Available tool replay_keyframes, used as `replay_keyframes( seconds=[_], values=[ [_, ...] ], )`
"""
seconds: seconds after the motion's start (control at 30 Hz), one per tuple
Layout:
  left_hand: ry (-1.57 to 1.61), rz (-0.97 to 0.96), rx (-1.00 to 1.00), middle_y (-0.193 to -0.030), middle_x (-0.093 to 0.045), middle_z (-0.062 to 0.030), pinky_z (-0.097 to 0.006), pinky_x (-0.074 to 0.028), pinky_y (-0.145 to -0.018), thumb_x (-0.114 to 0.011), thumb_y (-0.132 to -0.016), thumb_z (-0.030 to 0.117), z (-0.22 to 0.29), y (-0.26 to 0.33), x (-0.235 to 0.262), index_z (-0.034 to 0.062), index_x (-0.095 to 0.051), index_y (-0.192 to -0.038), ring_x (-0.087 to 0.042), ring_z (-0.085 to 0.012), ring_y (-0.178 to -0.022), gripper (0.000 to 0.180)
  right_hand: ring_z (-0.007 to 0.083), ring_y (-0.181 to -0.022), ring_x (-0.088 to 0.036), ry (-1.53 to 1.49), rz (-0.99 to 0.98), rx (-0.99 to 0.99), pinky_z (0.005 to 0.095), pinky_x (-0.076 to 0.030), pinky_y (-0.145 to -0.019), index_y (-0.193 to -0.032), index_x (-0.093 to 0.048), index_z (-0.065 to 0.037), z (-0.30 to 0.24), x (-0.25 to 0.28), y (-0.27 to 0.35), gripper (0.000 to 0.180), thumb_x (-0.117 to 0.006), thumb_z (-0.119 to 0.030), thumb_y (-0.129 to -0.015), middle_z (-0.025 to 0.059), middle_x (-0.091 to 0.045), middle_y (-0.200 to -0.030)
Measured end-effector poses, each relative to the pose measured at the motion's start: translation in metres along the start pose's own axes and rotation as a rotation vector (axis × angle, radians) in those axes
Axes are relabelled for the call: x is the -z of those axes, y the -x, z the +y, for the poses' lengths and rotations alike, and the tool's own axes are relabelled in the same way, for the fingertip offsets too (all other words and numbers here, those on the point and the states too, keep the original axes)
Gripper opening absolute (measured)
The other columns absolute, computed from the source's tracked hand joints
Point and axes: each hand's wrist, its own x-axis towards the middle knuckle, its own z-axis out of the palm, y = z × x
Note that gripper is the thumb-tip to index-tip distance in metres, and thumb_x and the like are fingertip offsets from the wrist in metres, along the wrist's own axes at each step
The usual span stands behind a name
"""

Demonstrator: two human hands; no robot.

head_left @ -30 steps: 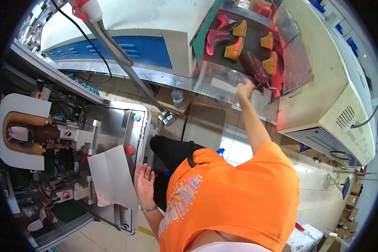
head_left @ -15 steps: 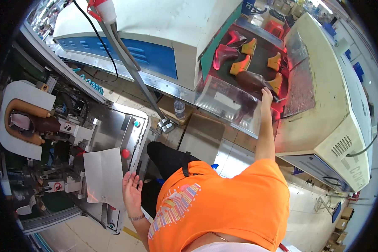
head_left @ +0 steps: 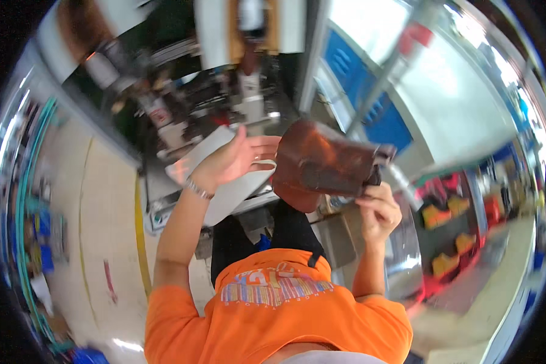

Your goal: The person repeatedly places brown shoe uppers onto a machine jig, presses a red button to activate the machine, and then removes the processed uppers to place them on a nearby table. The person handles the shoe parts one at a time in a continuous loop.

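1 hand, the right hand (head_left: 379,211), grips a shiny brown boot (head_left: 324,161) by its end, mid-frame. The left hand (head_left: 242,156) is flat, fingers apart; I cannot tell if they touch the boot. A white sheet (head_left: 229,199) shows just below that hand. 4 yellow wedges (head_left: 444,265) sit at the frame's right.

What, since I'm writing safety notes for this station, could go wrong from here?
1. The right hand seems to grip the brown boot only near one end, so the boot might swing or slip.
2. The left hand is open at the boot's other end; contact is unclear, so it may give little support.
3. The bracelet on the left wrist could mark the boot if they brush.
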Motion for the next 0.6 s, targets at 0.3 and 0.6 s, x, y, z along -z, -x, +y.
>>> replay_keyframes(
  seconds=[0.3, 0.6],
  values=[
    [0.159, 0.281, 0.129, -0.116, -0.053, -0.0089, -0.034, -0.034, -0.097, -0.054, -0.085, 0.029, 0.029, 0.102, 0.03, 0.0007, -0.05, -0.113, -0.049, -0.019, -0.108, 0.04, 0.0263, -0.083, -0.059, -0.105, -0.461, 0.372, 0.0317, -0.046, -0.07, -0.076, -0.067, -0.004, -0.009, -0.117, 0.005, 0.023, -0.059, 0.006, -0.056, 0.0088, -0.064, -0.09],
    [-0.053, 0.473, 0.153, -0.103, -0.059, -0.0044, -0.03, -0.042, -0.085, -0.062, -0.081, 0.027, 0.038, 0.152, 0.046, 0.0029, -0.056, -0.104, -0.055, -0.0124, -0.096, 0.035, 0.0274, -0.086, -0.058, -0.238, -0.569, 0.398, 0.032, -0.048, -0.073, -0.064, -0.055, -0.002, 0.002, -0.143, 0.005, 0.01, -0.06, 0.005, -0.067, 0.015, -0.062, -0.093]
  ],
)
